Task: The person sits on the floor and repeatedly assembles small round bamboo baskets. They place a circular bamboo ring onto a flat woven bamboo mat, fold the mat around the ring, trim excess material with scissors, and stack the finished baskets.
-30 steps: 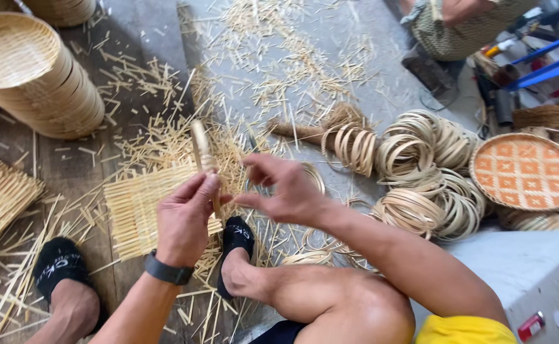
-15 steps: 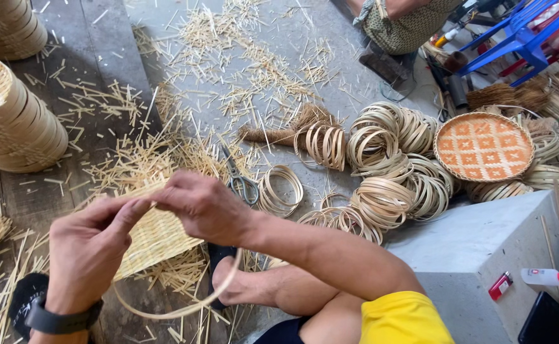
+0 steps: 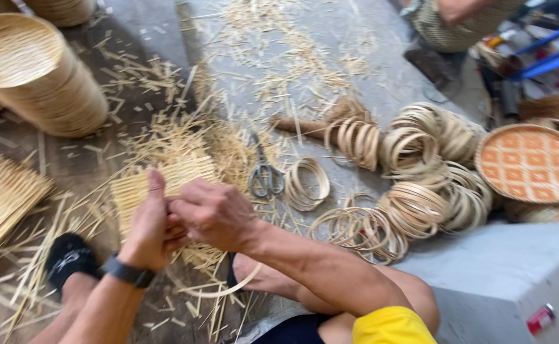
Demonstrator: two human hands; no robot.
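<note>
While both hands meet at 7 o'clock, the left hand (image 3: pixel 147 230) and right hand (image 3: pixel 212 213) pinch a thin bamboo strip (image 3: pixel 228 290) looping below them, over a woven mat (image 3: pixel 164 181). Scissors (image 3: pixel 265 175) at centre; bamboo rings (image 3: pixel 413 191) at 3 o'clock; stacked baskets (image 3: pixel 34 76) at 10.

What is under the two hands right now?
Under the left hand and right hand lies a flat woven bamboo mat on loose splints. A thin bent bamboo strip curves out below them. The hands cover the mat's middle and their grip on the strip.
</note>
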